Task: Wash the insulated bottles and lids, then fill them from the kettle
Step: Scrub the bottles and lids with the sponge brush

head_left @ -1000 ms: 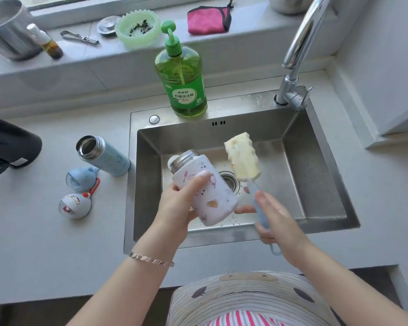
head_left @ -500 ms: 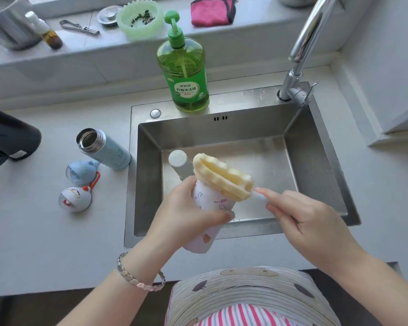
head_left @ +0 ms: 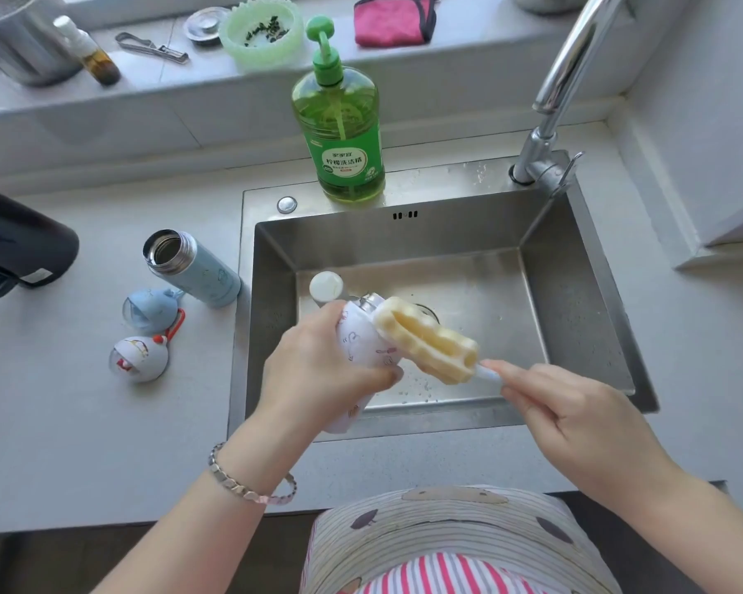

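My left hand (head_left: pixel 318 370) grips a white patterned insulated bottle (head_left: pixel 363 347) over the steel sink (head_left: pixel 584 267), its steel mouth tilted up and away. My right hand (head_left: pixel 575 413) holds the pale blue handle of a yellow sponge bottle brush (head_left: pixel 425 338); the sponge head lies against the bottle's mouth. A small white round piece (head_left: pixel 326 286) stands in the sink behind the bottle. On the counter to the left stands an open blue bottle (head_left: pixel 194 267), with a blue lid (head_left: pixel 149 310) and a white lid (head_left: pixel 138 358) beside it. The black kettle (head_left: pixel 18 246) is at the far left.
A green dish soap pump bottle (head_left: pixel 339 130) stands on the sink's back rim, the tap (head_left: pixel 550 109) at the back right. The sill holds a steel pot (head_left: pixel 14 40), a small dropper bottle (head_left: pixel 91 53), a green strainer bowl (head_left: pixel 260 32) and a pink cloth (head_left: pixel 393 19).
My left hand turned the white bottle so its mouth points up and away. My right hand swung the brush from upright to lying across, bringing the sponge head to the bottle's mouth.
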### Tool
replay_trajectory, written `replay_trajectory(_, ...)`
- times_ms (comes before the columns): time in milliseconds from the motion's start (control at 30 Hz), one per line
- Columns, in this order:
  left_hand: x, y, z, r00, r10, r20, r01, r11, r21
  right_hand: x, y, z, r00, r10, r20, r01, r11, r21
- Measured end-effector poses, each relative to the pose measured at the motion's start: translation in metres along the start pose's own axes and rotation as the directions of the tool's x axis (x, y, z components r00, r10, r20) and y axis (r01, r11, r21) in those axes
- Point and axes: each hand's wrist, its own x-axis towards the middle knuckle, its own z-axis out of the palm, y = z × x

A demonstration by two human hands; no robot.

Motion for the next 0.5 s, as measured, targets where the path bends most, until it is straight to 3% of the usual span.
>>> replay_trajectory(100,-0.003,0.001,0.004,0.997,0.066,0.038,-0.068,0.995,0.067,0.009,-0.008,-0.002,0.999,0.023,0.024,-0.023,0.999,0.032)
replay_trajectory(267,-0.003,-0.008,0.002,0.996,0.083,-0.023,-0.079,0.985,0.150,0.004,-0.014,-0.010,0.997,0.032,0.066,-0.031,0.999,-0.026)
replay_trajectory(367,-0.008,-0.006,0.010,0.991,0.132,0.037,-0.137,0.965,0.223,0.012,-0.020,-0.013,0.998,0.061,0.023,-0.060,0.996,-0.067)
replay_trajectory(500,-0.002,-0.013,0.004,0.996,0.084,0.014,-0.085,0.978,0.190,0.012,-0.029,-0.024,0.996,0.072,0.059,-0.064,0.990,-0.127)
